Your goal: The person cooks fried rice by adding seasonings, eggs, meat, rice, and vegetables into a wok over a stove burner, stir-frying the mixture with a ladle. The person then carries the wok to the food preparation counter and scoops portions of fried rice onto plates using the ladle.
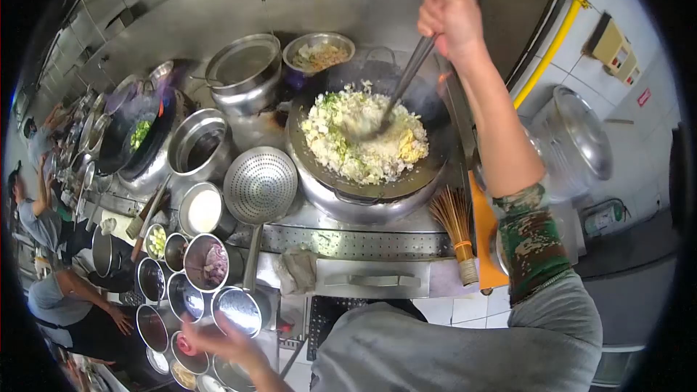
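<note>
My right hand (pixel 451 20) is wrapped round the wooden handle of a long metal wok tool (pixel 414 65), a ladle or spatula. Its lower end is in the fried rice (pixel 334 131), hidden partly by food and steam. White rice, yellow egg and green bits fill the middle of the wok (pixel 367 190) on the stove. My left hand (pixel 225 345) is low at the left, blurred, fingers stretched apart over the metal seasoning pots. Near its fingertips, a red object (pixel 186 343) shows in one pot; I cannot tell whether they touch.
A strainer (pixel 260 185) lies left of the wok, near a pot of white contents (pixel 205 210) and a pot of chopped purplish food (pixel 215 261). A bamboo brush (pixel 456 229) stands at the right. Another wok (pixel 109 147) and co-workers (pixel 62 301) are at the far left.
</note>
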`<action>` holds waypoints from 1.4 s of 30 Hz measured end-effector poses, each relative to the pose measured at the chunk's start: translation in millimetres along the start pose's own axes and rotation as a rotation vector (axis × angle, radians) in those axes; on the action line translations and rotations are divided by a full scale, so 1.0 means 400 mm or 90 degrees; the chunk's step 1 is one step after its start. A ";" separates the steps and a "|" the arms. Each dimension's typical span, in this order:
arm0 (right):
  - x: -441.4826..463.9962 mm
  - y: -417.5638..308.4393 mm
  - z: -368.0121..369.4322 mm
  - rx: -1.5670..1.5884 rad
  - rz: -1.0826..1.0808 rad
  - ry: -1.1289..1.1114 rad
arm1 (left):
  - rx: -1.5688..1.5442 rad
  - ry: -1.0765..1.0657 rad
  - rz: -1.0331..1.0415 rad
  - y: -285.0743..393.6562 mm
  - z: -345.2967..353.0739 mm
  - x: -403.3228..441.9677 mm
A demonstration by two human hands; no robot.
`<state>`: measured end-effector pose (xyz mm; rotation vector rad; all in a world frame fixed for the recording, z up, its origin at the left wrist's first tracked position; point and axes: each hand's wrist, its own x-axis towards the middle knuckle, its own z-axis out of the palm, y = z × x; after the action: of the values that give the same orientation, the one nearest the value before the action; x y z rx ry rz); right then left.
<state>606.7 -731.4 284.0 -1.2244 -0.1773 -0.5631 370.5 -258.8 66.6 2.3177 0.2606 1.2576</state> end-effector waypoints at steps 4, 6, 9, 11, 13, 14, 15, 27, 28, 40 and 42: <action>-0.009 0.162 0.042 -0.053 0.032 0.040 | 0.297 0.175 -0.154 -0.286 -0.128 -0.060; 0.027 0.123 0.096 -0.091 0.051 -0.026 | 0.462 0.176 -0.152 -0.372 -0.174 -0.097; 0.048 0.050 0.141 -0.078 0.015 -0.121 | 0.269 0.054 -0.395 -0.389 -0.165 -0.121; -0.043 0.041 0.173 -0.037 0.019 -0.058 | 0.249 0.008 -0.400 -0.517 -0.153 -0.165; -0.068 0.161 0.189 -0.115 0.008 -0.014 | 0.266 -0.003 -0.449 -0.471 -0.124 -0.143; -0.042 0.181 0.185 -0.140 0.025 -0.078 | 0.282 -0.016 -0.491 -0.439 -0.114 -0.124; -0.032 0.157 0.190 -0.140 0.016 -0.074 | 0.274 -0.014 -0.487 -0.405 -0.109 -0.097; 0.076 0.091 0.154 -0.121 0.120 -0.033 | 0.273 -0.003 -0.426 -0.420 -0.085 -0.021; 0.051 0.041 0.146 -0.143 0.073 -0.033 | 0.238 -0.016 -0.425 -0.411 -0.126 -0.013; -0.084 -0.096 -0.133 -0.074 0.006 0.050 | -0.495 -0.231 -0.088 -0.115 -0.114 0.250; -0.134 0.024 -0.142 -0.069 -0.011 0.114 | -0.507 -0.421 -0.092 0.050 -0.031 0.274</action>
<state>556.4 -765.1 233.9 -1.2707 -0.0060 -0.7010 419.9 -229.8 162.8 1.8144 -0.2579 0.3496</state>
